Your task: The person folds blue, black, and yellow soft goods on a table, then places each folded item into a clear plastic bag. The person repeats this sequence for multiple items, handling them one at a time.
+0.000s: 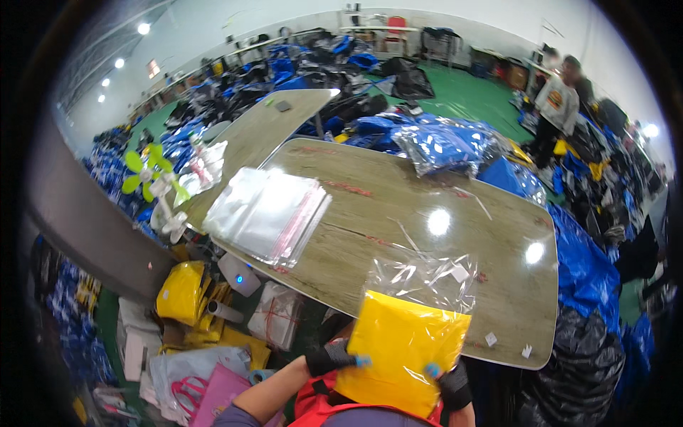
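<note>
A flat, folded yellow sheet-like item (402, 349) lies partly or wholly within a clear plastic bag (423, 277), whose empty end spreads over the near table edge. My left hand (333, 358), in a dark glove with blue at the fingertip, grips the left side of the yellow item. On its lower right side, my right hand (452, 384), gloved alike, holds it with a blue-tipped digit on top. The other fingers of both hands are hidden beneath or behind it. On the table's left part rests a stack of clear plastic bags (267, 213) with a pinkish edge strip.
The wood-look table (370, 192) bears small white scraps (491, 339). Blue wrapped packages (441, 146) crowd its far edge. A green-bladed fan (149, 174) stands left, above yellow packs (183, 292) and a pink bag (226, 398). Black sacks (573, 359) sit right; a person (558, 103) stands beyond.
</note>
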Demonstrator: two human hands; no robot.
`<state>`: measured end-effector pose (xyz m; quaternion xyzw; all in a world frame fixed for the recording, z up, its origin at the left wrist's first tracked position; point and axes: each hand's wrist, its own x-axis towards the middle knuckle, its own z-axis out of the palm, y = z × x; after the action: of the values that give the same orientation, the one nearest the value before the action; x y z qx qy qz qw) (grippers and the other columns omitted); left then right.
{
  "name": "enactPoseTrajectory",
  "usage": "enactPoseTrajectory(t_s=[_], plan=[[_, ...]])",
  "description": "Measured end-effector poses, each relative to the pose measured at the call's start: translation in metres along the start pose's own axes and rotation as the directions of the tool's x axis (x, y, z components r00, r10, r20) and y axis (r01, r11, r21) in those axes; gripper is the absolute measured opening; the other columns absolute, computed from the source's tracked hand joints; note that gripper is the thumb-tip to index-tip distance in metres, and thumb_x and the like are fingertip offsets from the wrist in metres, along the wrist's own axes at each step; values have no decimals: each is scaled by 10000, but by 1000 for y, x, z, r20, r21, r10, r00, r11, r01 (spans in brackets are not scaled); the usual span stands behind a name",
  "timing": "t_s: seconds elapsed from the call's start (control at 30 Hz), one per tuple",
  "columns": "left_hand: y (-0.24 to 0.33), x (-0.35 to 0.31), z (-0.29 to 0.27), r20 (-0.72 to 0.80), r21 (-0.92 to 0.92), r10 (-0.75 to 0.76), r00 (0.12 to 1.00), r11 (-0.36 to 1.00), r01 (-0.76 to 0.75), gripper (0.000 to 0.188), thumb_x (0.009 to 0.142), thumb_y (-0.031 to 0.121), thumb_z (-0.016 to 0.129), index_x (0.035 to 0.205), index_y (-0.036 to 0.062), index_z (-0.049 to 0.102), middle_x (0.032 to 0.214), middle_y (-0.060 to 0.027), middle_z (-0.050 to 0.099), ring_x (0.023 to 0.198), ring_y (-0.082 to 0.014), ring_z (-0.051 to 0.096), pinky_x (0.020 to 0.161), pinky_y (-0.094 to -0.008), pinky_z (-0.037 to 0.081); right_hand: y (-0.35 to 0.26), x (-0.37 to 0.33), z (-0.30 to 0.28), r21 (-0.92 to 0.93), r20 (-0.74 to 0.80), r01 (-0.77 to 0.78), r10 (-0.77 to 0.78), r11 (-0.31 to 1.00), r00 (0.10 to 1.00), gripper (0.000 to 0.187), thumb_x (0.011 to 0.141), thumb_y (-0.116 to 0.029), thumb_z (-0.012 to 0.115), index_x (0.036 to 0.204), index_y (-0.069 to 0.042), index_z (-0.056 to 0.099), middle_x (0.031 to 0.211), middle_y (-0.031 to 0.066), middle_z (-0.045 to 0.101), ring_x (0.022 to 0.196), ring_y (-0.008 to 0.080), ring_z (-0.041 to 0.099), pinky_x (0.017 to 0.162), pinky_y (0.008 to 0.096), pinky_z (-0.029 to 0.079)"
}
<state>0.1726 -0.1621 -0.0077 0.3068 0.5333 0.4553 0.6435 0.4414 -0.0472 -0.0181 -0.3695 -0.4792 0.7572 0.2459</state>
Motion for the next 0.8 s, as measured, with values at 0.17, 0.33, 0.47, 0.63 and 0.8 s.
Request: enactPoseTrajectory(t_s=[0.17,0.33,0.47,0.63,0.8], plan=[[-6,9,-13,-138,-206,173,975,958,-199,461,865,206,708,1262,45,536,1153,-85,635,1044,-185,608,932,-337,487,-9,-4,6,147,90,193,-207,970,974,668,827,-164,740,1391,-43,403,1359,118,511,1213,249,526,1001,380,456],[-33,-5,-2,-135,-434,37,990,896,-92,521,865,189,700,1328,56,500,1252,-78,583,1164,-201,540,1013,-357,418,-13,-10,-6,17,95,-40,38,999,995,466,839,-247,752,1219,-23,601,1101,64,675,977,142,627,866,293,508],[-33,-14,-1,-114,-60,27,993,998,-34,590,853,164,699,1380,50,457,1299,-87,558,1188,-213,528,1031,-365,405,-13,-13,-10,331,-42,2,13,944,999,511,849,-262,738,1246,6,561,1166,116,640,983,158,628,865,308,517],[-15,-9,-1,-137,-241,-52,989,970,18,623,828,232,732,1358,41,467,1278,-67,563,1142,-196,541,961,-342,449,-10,-11,-5,-82,272,78,-53,994,961,535,859,-245,724,1283,13,524,1234,134,603,1060,185,612,887,317,509],[-22,-6,-4,371,-31,214,904,976,-218,681,814,223,752,1387,32,435,1327,-81,548,1172,-212,535,1000,-363,420,-14,-2,-4,214,55,-71,61,974,997,638,834,-300,751,1334,-9,481,1242,104,607,1095,184,594,962,323,465]])
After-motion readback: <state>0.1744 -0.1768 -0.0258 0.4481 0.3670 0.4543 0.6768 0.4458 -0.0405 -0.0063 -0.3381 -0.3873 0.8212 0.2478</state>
